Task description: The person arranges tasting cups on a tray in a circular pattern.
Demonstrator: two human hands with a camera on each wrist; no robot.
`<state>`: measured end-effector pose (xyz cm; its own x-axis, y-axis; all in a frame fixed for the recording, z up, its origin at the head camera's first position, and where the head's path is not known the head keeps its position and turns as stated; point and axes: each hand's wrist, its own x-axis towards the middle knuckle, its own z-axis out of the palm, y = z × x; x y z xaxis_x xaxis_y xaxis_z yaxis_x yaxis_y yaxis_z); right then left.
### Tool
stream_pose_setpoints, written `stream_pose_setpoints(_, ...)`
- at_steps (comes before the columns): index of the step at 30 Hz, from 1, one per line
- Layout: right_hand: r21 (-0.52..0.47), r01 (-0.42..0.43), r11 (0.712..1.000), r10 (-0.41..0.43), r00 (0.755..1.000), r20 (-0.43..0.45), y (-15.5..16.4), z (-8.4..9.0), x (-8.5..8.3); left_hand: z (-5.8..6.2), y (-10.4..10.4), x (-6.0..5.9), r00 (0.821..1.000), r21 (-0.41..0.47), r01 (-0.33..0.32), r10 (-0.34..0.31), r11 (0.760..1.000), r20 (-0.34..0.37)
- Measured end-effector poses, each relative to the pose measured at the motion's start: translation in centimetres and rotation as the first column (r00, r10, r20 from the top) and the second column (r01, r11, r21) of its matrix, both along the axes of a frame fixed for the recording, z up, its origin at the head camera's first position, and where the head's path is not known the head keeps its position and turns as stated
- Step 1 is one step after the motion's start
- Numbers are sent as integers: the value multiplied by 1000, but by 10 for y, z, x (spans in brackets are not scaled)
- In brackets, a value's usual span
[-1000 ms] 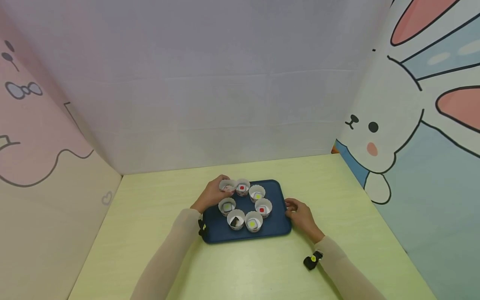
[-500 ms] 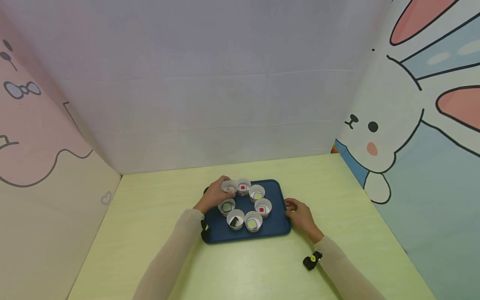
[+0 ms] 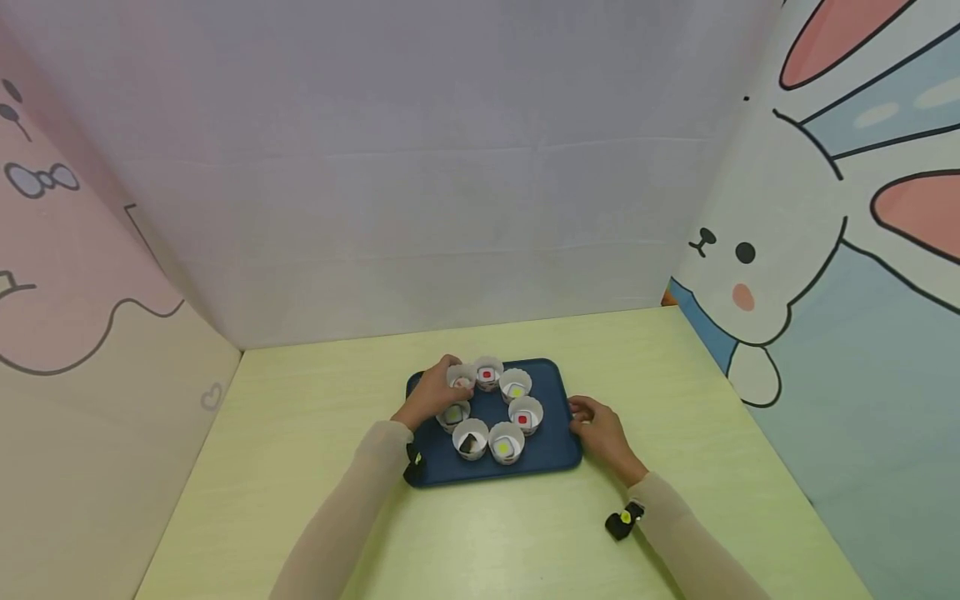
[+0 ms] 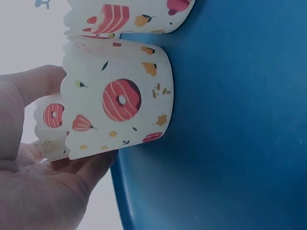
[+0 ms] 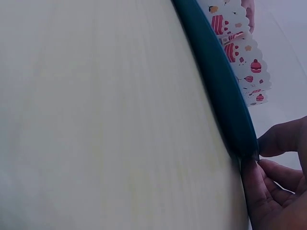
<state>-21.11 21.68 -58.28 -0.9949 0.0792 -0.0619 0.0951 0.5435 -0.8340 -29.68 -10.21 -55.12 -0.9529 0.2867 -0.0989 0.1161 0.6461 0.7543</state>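
Observation:
Several white paper baking cups stand in a ring on a dark blue tray [image 3: 555,454]. At the ring's back left, my left hand [image 3: 433,392] grips one baking cup [image 3: 461,375], thumb on one side and fingers on the other. In the left wrist view a nearer cup with a donut print [image 4: 120,100] partly covers that held cup [image 4: 52,120]. My right hand [image 3: 602,435] pinches the tray's right rim [image 5: 244,134] between thumb and fingers. Small pieces lie in the cups: red-centred [image 3: 522,419], yellow-green [image 3: 504,448] and dark brown [image 3: 469,444].
The tray lies on a pale yellow-green table [image 3: 300,433]. A white curtain-like backdrop [image 3: 450,208] rises behind it. Cartoon-printed panels stand at the left [image 3: 67,417] and right [image 3: 862,417].
My left hand has shifted slightly to the right and toward me, and the gripped cup has moved with it. My right hand has stayed at the tray's rim.

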Motion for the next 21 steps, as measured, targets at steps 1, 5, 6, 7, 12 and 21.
stream_pose_setpoints(1,3,-1,1000,1,1000,0,0,0,0,-1,0,0,1000,-6,-2,2,1000,2)
stream_pose_setpoints(5,7,-1,1000,1,1000,0,0,0,0,-4,1,1,1000,-20,-12,12,1000,7)
stream_pose_setpoints(6,8,-2,1000,2,1000,0,0,0,0,-4,1,1,1000,-23,-13,13,1000,9)
stream_pose_setpoints(7,7,-2,1000,2,1000,1,0,0,0,-4,1,1,1000,-24,-12,13,1000,10)
stream_pose_setpoints(12,9,-1,1000,1,1000,1,-1,0,0,-2,0,3,1000,-34,-1,2,999,14)
stream_pose_setpoints(21,6,-2,1000,2,1000,-6,-1,0,0,-3,-1,4,999,-70,-1,3,998,33)
